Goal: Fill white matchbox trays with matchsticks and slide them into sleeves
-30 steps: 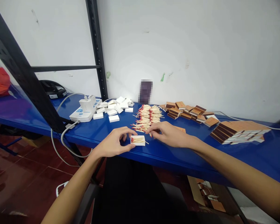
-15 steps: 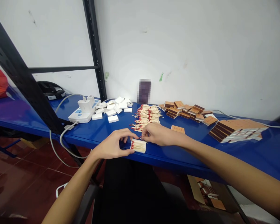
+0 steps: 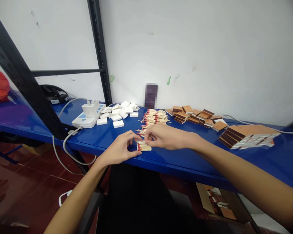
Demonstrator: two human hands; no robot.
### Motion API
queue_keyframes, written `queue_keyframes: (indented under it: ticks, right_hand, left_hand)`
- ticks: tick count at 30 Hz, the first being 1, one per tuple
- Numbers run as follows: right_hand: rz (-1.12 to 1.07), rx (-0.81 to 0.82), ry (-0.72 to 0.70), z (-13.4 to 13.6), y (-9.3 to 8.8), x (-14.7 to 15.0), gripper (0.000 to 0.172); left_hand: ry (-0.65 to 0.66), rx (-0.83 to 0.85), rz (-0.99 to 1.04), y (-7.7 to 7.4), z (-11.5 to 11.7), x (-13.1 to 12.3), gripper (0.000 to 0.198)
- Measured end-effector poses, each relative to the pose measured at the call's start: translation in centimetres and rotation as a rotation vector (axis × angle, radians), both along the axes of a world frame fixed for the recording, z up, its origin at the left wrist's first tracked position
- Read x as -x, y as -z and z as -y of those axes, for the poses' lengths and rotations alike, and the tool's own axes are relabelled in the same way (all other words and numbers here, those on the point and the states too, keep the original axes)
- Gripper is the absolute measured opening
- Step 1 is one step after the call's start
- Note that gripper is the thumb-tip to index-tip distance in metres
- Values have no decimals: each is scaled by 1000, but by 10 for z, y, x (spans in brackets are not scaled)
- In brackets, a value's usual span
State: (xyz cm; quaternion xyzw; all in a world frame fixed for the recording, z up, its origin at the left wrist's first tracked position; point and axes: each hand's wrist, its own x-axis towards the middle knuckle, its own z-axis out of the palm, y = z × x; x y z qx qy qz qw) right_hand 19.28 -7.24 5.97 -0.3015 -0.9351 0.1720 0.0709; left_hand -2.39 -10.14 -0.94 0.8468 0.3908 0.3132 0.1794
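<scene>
Near the front edge of the blue table, a small white matchbox tray [image 3: 146, 148] lies with several red-headed matches in it. My left hand [image 3: 122, 146] grips the tray at its left end, thumb on the near side and fingers on the far side. Over the tray's far right part, my right hand [image 3: 158, 136] is pinched. A red match head shows by its fingertips, though the fingers mostly hide what they hold. Just behind this hand lies a large pile of loose matches [image 3: 155, 116], its near part partly covered by the hand.
White matchbox trays [image 3: 117, 117] lie heaped at the left of the matches, beside a power strip [image 3: 85, 122] with cables. Brown matchbox covers [image 3: 197, 115] are scattered at the right, with a stacked block of them [image 3: 249, 135] nearer. A black shelf post [image 3: 51, 120] rises at left.
My right hand has moved slightly left and over the tray. The tray and my left hand have shifted a little away from me. My right arm now hides a single brown cover.
</scene>
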Motion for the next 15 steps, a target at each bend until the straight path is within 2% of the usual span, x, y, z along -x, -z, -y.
queue_keyframes:
  ticks: [4,7,10,12,15]
  right_hand:
    - [23,-64,-17,1,8,14,7]
    - [18,-49,-34,-1,5,12,10]
    - [-20,-66,-15,-5,-5,-3,14]
    - [-30,-130,58,-11,-9,-18,16]
    - [68,-200,143,-23,-3,-40,15]
  left_hand:
    - [-6,8,-19,-2,1,1,33]
    - [11,22,-24,-2,1,1,34]
    - [11,42,-28,-3,1,0,36]
    - [8,69,-24,-4,1,0,35]
    - [5,105,-10,-5,1,-1,34]
